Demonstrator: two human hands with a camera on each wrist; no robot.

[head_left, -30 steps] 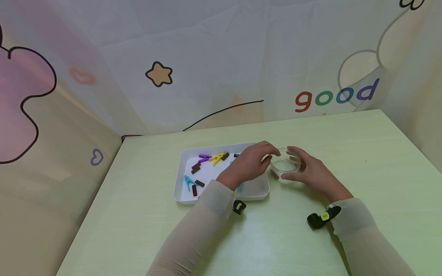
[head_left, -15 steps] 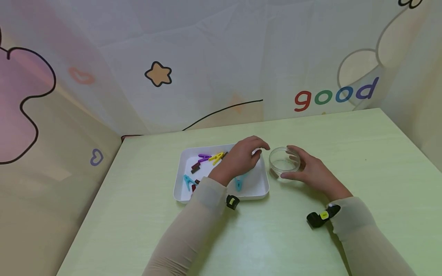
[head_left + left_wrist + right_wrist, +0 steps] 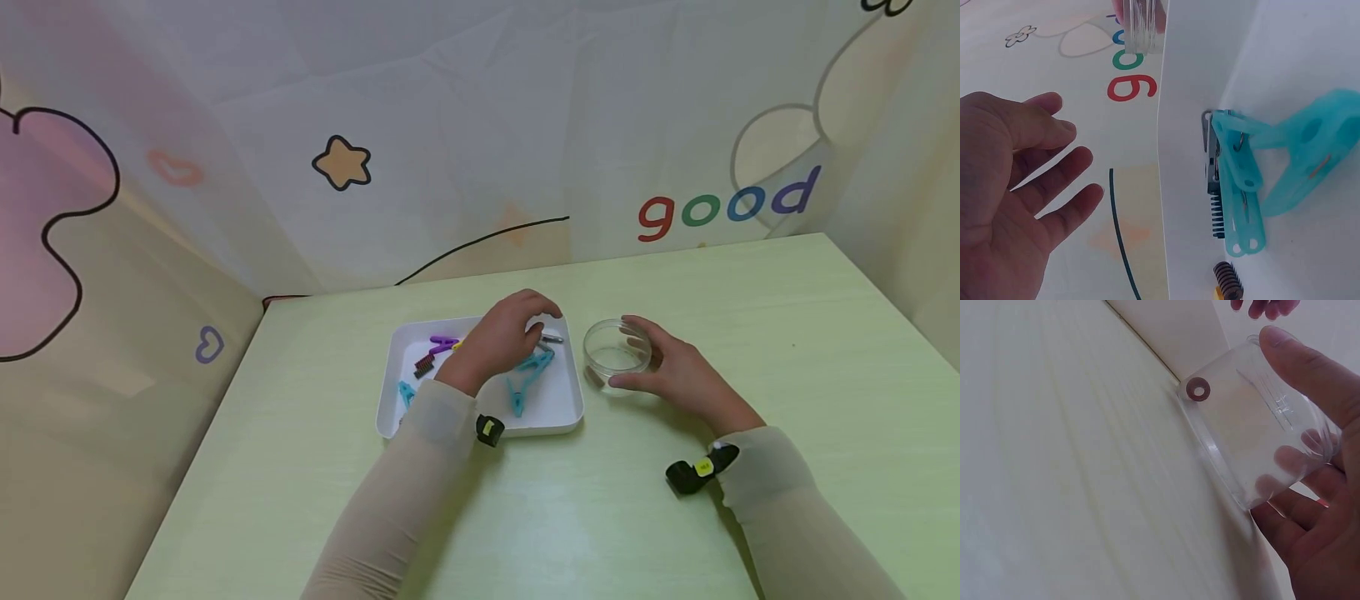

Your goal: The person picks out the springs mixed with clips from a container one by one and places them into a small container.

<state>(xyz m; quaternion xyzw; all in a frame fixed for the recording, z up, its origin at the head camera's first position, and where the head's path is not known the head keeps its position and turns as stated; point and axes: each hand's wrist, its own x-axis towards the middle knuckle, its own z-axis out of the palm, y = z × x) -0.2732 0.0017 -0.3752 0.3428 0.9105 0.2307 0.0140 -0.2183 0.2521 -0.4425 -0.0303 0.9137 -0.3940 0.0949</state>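
My left hand [image 3: 504, 340] hovers over the white tray [image 3: 547, 419] with fingers loosely bent and nothing between them. In the left wrist view, teal clothespins [image 3: 1244, 187] lie together in the tray beside a small silver clip [image 3: 1211, 153], a dark spring [image 3: 1217, 215] and a brown spring [image 3: 1229, 281]. My right hand [image 3: 675, 371] holds a clear round jar [image 3: 618, 367] standing on the table, thumb on one side and fingers on the other. Inside the jar, near its base, sits a reddish-brown spring [image 3: 1190, 388], seen end-on in the right wrist view.
At the tray's left side lie a purple clothespin [image 3: 444, 342], brown springs [image 3: 424, 365] and another teal clothespin [image 3: 407, 392]. My left forearm covers part of the tray. A printed cloth [image 3: 480, 150] hangs behind the pale green table [image 3: 585, 517].
My left hand has moved left, away from the jar's rim and back over the tray, uncovering the teal clothespins and silver clip. My right hand and the jar have stayed in place.
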